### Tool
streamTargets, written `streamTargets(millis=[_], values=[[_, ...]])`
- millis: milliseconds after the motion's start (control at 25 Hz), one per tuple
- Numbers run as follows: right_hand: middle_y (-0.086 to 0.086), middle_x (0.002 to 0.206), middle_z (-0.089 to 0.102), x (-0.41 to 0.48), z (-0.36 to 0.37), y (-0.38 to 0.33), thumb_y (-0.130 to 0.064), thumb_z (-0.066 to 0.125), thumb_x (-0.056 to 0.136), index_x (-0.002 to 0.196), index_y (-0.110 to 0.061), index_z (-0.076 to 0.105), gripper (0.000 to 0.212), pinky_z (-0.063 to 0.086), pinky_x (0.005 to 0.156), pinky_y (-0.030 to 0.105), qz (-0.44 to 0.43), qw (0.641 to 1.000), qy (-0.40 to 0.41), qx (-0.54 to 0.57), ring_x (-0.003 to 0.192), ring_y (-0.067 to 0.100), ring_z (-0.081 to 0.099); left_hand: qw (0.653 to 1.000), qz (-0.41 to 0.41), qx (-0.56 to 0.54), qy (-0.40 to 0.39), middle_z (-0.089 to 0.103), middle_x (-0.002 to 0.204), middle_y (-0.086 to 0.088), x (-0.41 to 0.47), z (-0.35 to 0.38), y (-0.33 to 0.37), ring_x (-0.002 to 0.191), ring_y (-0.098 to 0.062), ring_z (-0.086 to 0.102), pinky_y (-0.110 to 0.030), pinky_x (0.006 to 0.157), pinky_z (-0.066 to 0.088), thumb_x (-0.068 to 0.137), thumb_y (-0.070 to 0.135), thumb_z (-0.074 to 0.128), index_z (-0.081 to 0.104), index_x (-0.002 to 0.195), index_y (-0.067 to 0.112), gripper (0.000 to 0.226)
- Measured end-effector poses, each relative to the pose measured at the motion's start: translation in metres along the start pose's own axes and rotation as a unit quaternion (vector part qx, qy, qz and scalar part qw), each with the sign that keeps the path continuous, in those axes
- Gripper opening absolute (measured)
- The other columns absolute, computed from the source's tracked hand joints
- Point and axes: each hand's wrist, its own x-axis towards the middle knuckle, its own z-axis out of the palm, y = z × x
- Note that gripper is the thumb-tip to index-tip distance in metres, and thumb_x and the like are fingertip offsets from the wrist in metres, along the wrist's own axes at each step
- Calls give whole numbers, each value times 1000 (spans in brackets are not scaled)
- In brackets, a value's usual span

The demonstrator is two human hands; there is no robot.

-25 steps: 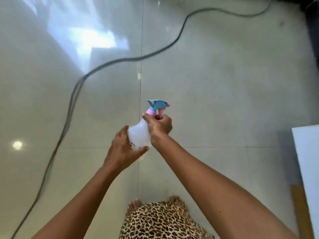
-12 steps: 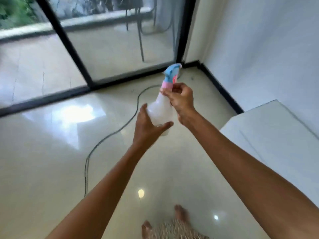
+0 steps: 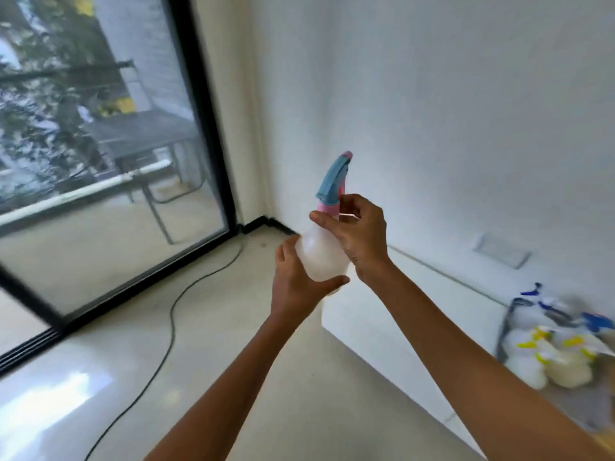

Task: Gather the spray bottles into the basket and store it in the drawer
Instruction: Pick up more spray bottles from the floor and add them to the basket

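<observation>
- A person is standing in a room corner and holding one spray bottle [image 3: 318,252] up in front of them with both hands.
- The left hand [image 3: 298,284] is cupping the bottle's pale, translucent body from below and behind, thumb pressing across its lower front.
- The right hand [image 3: 357,236] is closing round the neck just under the pink collar, thumb lying across the front, fingers curling behind.
- The bottle is standing close to upright, its blue trigger head with a pink tip leaning slightly to the right.
- The bottle is hanging in the air over the near-left corner of a low white cabinet [image 3: 409,314], well apart from the basket.
- A dark wire basket [image 3: 509,314] is sitting at the far right on the cabinet top; it is blurred.
- Inside the basket, more bottles [image 3: 545,357] are lying bunched together, white with yellow parts, and some blue trigger heads are showing above them. Their count is not readable.
- A black cable [image 3: 171,327] is trailing across the glossy floor toward the corner.
- A black-framed glass door [image 3: 213,128] is filling the left side, with outdoor furniture showing beyond it.
</observation>
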Motion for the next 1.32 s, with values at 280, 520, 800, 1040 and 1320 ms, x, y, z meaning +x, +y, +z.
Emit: streamTargets(millis=[280,520,800,1040,1320], values=[[-13,91,62,18,-175,42,-38,78,69,100,-23,63,37,45,81,17,25,993,114,-33,84,8,61,992,32,-41,-113,49,126,4,-4,171,76,107,-14,50,-31,86,50,45,55,83,30,127,30,101],[-19,78,63,22,-301,93,-28,79,70,88,-29,59,28,48,73,17,58,966,250,-32,75,0,62,968,69,-65,-231,46,136,2,-15,291,123,115,-14,48,-28,90,43,47,54,82,28,135,26,107],[-5,85,70,34,-415,170,-26,85,62,89,-19,64,35,55,71,22,113,923,364,-49,80,10,66,952,89,-65,-286,43,138,0,-35,433,151,123,-18,46,-32,93,46,48,49,84,29,135,24,107],[-9,75,66,15,-507,263,-21,86,61,78,-28,64,29,54,68,27,250,868,421,-81,72,8,64,899,99,-7,-426,49,133,-2,-56,537,140,120,-19,47,-27,89,43,56,35,84,38,131,17,90],[-2,83,65,-41,-551,371,-4,82,63,100,-7,70,39,45,59,7,344,867,340,-124,73,11,59,906,90,68,-409,53,130,-11,-70,585,97,118,-25,50,-21,87,35,77,20,70,42,129,8,60]])
